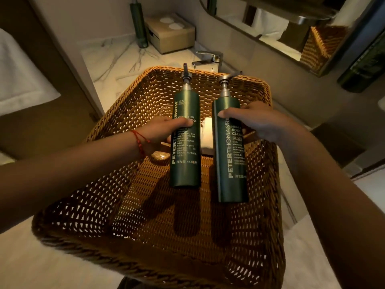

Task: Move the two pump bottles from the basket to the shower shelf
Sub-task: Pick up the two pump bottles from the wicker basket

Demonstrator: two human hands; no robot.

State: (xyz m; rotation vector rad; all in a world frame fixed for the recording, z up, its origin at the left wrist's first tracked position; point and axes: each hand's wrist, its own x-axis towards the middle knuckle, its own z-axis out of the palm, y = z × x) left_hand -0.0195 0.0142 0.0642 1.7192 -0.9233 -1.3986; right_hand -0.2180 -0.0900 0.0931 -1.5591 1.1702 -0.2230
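Two tall dark green pump bottles with white lettering and metal pumps are held above a wicker basket (87, 205). My left hand (160, 132) is wrapped around the middle of the left bottle (185, 159), thumb across its front. My right hand (256, 119) grips the right bottle (227, 163) near its upper half. Both bottles are raised over the inside of the basket, pump ends pointing away from me. A red string bracelet circles my left wrist.
The basket rests on a marble counter (108, 59) by a chrome tap (206, 58). A third green bottle (138, 24) and a beige box (170, 34) stand at the back. A white folded item (206, 134) lies in the basket. A mirror (291, 28) is upper right.
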